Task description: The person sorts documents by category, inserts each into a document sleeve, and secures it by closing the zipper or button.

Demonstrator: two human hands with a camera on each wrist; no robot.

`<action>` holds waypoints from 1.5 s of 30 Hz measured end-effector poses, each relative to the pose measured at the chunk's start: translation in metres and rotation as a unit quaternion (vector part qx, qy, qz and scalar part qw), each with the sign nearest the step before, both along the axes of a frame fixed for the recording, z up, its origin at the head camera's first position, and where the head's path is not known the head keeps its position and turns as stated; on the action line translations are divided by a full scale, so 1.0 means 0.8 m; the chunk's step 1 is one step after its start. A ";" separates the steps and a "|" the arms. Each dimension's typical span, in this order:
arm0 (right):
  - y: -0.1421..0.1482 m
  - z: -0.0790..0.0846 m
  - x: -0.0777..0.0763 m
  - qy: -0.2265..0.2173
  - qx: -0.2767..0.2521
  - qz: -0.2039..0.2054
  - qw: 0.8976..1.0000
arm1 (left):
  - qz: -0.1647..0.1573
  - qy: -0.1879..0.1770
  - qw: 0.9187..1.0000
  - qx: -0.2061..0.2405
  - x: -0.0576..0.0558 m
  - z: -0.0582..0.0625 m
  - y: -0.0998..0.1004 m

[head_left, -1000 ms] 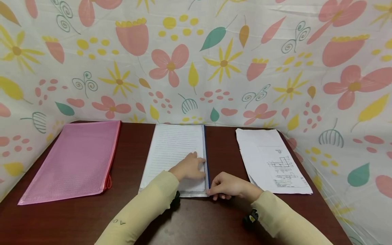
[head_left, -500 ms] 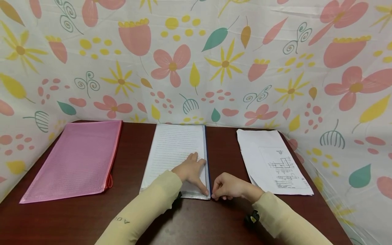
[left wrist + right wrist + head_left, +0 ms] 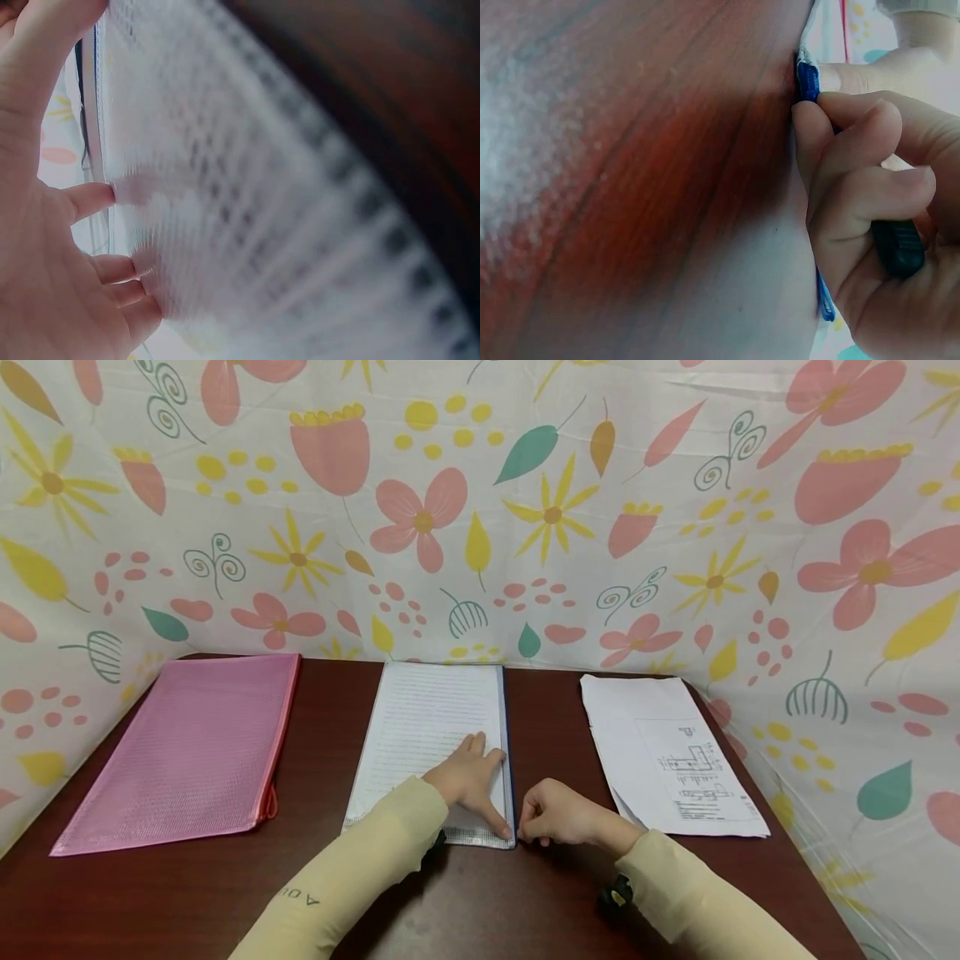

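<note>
While under left hand (image 3: pixel 468 777), mesh pouch (image 3: pixel 427 718) flat

pink mesh pouch (image 3: pixel 187 752): left | printed papers (image 3: pixel 637 760): right | floral curtain (image 3: pixel 480 593): behind dark table (image 3: pixel 480 906)

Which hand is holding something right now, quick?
Left hand: open, resting on the clear pouch.
Right hand: closed, fingertips pinching the pouch's blue edge.

The brown table (image 3: pixel 487 902) bears a pink pouch (image 3: pixel 187 752), a blue-edged pouch (image 3: pixel 423 727) and papers (image 3: pixel 652 743).
</note>
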State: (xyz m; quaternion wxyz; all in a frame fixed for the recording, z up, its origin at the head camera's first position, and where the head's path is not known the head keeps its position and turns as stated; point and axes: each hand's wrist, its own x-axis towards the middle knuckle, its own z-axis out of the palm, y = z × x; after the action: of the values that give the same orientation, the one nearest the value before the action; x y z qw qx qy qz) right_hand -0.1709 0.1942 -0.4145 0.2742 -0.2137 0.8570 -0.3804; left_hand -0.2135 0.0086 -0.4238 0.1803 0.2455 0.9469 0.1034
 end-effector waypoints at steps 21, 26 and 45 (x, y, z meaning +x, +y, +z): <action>0.001 -0.010 -0.016 -0.009 -0.030 -0.065 0.997 | 0.011 -0.003 1.000 0.011 0.001 0.001 -0.002; 0.001 -0.014 -0.022 -0.020 -0.045 -0.089 0.995 | 0.012 -0.004 1.000 0.012 0.001 0.002 -0.002; -0.002 -0.013 -0.037 -0.044 -0.067 -0.135 0.988 | 0.002 0.011 1.000 0.013 -0.001 -0.005 -0.003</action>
State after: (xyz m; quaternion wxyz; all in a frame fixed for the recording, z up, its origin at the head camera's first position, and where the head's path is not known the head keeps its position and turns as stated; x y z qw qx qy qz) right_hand -0.2009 0.1923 -0.4248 0.2429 -0.0968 0.8377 -0.4794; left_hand -0.2140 0.0063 -0.4274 0.1660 0.2469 0.9480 0.1133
